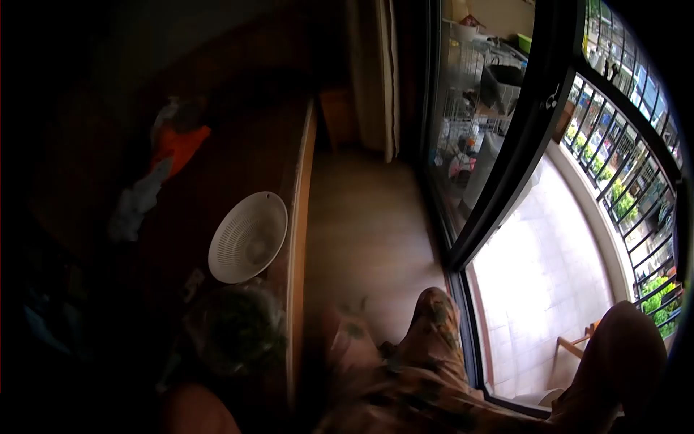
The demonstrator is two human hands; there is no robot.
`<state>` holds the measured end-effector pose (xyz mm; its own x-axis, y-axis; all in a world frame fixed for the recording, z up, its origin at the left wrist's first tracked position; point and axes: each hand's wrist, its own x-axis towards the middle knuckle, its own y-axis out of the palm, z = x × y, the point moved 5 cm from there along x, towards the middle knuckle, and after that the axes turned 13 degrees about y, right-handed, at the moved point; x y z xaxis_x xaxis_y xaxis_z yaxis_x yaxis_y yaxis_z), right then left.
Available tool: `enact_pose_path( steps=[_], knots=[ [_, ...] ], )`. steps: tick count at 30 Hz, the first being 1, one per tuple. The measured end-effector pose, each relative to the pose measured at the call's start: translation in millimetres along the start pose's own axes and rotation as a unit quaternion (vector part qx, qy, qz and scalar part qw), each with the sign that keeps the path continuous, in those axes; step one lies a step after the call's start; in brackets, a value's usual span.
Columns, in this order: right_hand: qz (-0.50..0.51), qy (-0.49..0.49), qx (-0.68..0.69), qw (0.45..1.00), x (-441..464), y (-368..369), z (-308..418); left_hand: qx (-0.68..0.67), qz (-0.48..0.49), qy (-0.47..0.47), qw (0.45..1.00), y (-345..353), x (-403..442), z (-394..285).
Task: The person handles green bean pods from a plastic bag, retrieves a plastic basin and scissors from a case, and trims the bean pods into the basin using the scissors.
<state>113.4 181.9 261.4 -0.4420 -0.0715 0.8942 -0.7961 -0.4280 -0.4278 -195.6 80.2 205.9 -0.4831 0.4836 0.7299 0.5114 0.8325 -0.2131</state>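
Note:
A dim, blurred skin-coloured shape [350, 343], which looks like one of my hands, hangs beside the table edge, left of a raised knee [435, 311] in patterned trousers. Small green bits like leaf sprigs [354, 330] show at it; I cannot tell which hand it is or whether its fingers grip them. At the bottom left, another rounded patch of skin [199, 411] shows with no fingers visible. Close to that patch, a clear plastic bag of leafy greens [246, 329] lies on the dark table. Just beyond the bag sits a white plastic colander [249, 237], with nothing visible inside.
The dark table [302, 166] has a pale edge along the wooden floor [365, 217]. Orange and white plastic bags [179, 148] lie farther back. On the right, a black-framed sliding door [499, 210] opens on a bright tiled balcony [542, 231] with railings.

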Motion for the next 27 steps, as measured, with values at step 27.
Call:
enact_pose_path(
  steps=[27],
  knots=[
    [0.025,-0.005,-0.042,0.999,-1,0,1,0.315,0.104,0.047,0.942,-1,50,49]
  ],
)
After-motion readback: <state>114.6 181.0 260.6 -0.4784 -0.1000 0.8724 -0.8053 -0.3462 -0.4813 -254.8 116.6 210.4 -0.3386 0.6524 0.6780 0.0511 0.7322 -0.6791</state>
